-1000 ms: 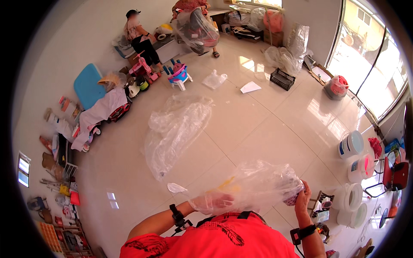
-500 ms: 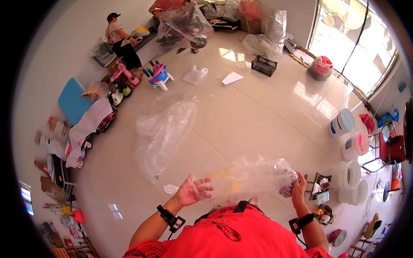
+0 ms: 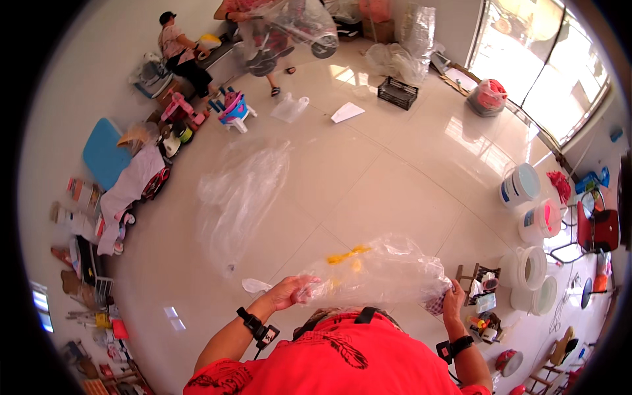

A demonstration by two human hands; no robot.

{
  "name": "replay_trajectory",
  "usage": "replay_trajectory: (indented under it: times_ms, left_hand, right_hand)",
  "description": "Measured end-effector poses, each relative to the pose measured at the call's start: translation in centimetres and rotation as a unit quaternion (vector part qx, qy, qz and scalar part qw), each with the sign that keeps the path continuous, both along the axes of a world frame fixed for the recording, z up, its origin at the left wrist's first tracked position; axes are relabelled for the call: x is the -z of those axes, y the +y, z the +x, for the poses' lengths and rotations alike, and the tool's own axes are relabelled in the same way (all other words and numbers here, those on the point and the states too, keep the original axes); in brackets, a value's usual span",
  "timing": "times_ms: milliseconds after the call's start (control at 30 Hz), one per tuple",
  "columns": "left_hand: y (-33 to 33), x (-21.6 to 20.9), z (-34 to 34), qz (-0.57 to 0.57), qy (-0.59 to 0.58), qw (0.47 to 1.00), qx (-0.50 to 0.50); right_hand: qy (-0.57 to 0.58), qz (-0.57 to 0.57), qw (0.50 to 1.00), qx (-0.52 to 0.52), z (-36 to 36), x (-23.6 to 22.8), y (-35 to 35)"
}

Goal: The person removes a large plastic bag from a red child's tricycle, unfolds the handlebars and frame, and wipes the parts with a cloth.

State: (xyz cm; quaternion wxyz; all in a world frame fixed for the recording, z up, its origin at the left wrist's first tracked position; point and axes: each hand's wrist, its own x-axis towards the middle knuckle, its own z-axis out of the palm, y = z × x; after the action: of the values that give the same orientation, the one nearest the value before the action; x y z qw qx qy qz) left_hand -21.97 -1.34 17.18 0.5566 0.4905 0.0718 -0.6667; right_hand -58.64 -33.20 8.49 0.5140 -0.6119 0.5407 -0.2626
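Note:
I hold a large clear plastic bag (image 3: 382, 270) stretched between both hands in front of my red shirt. My left hand (image 3: 289, 291) pinches its left end, and my right hand (image 3: 453, 296) grips its right end together with a small checked item. Yellow strips show through the plastic near its top left. A second big clear plastic bag (image 3: 240, 194) lies flat on the cream tiled floor ahead and to the left of my hands. A small white scrap (image 3: 255, 285) rests on the tiles just left of my left hand.
Several white buckets (image 3: 526, 227) and a small wooden rack (image 3: 477, 280) stand at the right. Toys, cloths and a blue mat (image 3: 102, 151) line the left wall. A seated person (image 3: 178, 52) and a standing person holding a plastic-wrapped stroller (image 3: 289, 29) are far back, near a black crate (image 3: 397, 92).
My left hand has closed onto the bag's left end, and the bag is pulled out wider between my hands. The view has tilted, showing more floor ahead.

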Motion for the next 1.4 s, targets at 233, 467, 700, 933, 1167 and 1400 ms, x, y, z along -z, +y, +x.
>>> replay_trajectory:
  times_ms: [233,467,700,933,1167,1400]
  left_hand:
    - [-1.6,-1.9,3.3,-0.017,-0.265,0.964,-0.014]
    - [-2.7,-6.2,19.9,-0.035,-0.406,0.911,-0.061]
    - [0.4,-7.6,33.8,0.014,-0.446,0.895,0.002]
    - [3.1,-4.6,46.8,0.048,-0.467,0.875,-0.116]
    - [3.9,-6.0,54.7,0.125,-0.486,0.855,-0.132]
    - [14.4,-2.7,60.1,0.274,-0.462,0.825,-0.174]
  right_hand:
    - [0.211,0.074,0.941,-0.253,2.3,3.3,-0.4]
    - [0.233,0.067,0.925,-0.292,12.7,0.7,0.5]
    - [0.247,0.062,0.911,-0.324,20.6,2.6,-1.4]
    - [0.273,0.077,0.898,-0.335,26.4,4.2,-2.5]
    - [0.307,0.109,0.883,-0.338,33.6,4.6,-6.7]
    - [0.292,-0.01,0.864,-0.41,46.2,2.6,-9.4]
